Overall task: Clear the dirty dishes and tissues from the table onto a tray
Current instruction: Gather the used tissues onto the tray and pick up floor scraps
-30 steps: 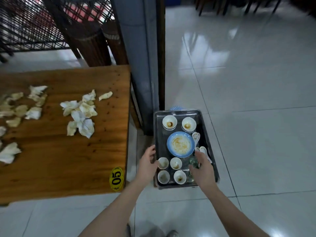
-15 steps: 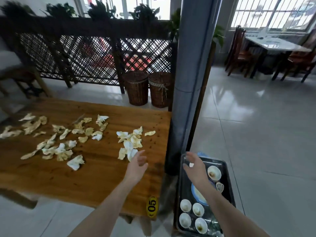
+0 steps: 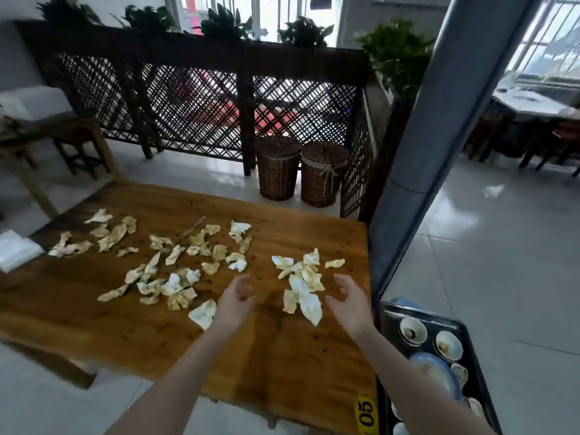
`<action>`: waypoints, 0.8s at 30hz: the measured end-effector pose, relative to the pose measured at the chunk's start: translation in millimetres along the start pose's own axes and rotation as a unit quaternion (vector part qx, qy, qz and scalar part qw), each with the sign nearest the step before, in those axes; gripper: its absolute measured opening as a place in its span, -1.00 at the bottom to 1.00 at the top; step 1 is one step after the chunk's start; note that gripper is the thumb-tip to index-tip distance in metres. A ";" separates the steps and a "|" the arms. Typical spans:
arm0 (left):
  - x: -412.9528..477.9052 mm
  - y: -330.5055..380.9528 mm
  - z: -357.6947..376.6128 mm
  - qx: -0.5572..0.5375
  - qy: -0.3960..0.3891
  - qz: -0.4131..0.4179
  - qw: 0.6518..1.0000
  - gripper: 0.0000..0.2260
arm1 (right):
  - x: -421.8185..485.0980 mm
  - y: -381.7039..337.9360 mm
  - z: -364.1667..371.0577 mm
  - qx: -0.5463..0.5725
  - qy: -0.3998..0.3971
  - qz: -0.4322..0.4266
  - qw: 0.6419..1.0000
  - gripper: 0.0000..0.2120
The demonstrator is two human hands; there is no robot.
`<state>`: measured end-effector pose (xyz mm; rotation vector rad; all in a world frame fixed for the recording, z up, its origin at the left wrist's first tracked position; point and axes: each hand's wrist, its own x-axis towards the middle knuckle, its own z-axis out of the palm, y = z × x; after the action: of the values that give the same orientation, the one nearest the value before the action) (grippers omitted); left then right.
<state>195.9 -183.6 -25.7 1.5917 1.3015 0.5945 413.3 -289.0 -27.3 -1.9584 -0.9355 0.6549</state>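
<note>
Looks down from the head view onto a wooden counter (image 3: 282, 356) strewn with crumpled, stained tissues (image 3: 175, 277). Finds the left grip (image 3: 235, 304) hovering above the counter's near-right part, fingers loosely spread, palm turned inward, holding nothing. Finds the right grip (image 3: 348, 304) nearer the counter's right edge, likewise spread and empty, palm facing the left one. Catches between the two a small heap (image 3: 303, 290) of tissues lying on the counter, touched by neither grip as far as can be told. Notes a single tissue (image 3: 203, 313) just left of the left wrist, with many others scattered across the counter's far-left half. Spots a yellow "05" sticker (image 3: 365, 414) at the counter's near-right corner. Sees a dark tray (image 3: 439, 317) low down, off the counter's right edge, loaded with small stained cups (image 3: 412, 330) and a blue-rimmed plate (image 3: 436, 372), partly hidden by the right forearm. Picks out something white and folded (image 3: 15, 249), perhaps a cloth, at the counter's left end. Places a grey pillar (image 3: 417, 152) at the counter's far-right corner, with two wicker baskets (image 3: 277, 167) and a dark lattice screen (image 3: 194, 105) beyond the counter's far edge.
</note>
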 end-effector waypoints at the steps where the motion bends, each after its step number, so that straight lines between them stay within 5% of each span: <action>1: 8.2 -1.7 -7.6 0.000 -0.003 -0.001 1.000 -0.55 | 2.8 -5.0 7.5 -0.003 0.008 -0.002 1.000 -0.52; 24: 114.1 -62.4 -8.0 0.061 -0.077 -0.055 0.994 -0.53 | 84.4 31.9 87.3 -0.076 -0.021 0.091 0.993 -0.42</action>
<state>196.0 -76.5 -99.8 1.6179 1.3202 0.3231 410.7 -191.7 -106.6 -2.1912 -0.8602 0.7493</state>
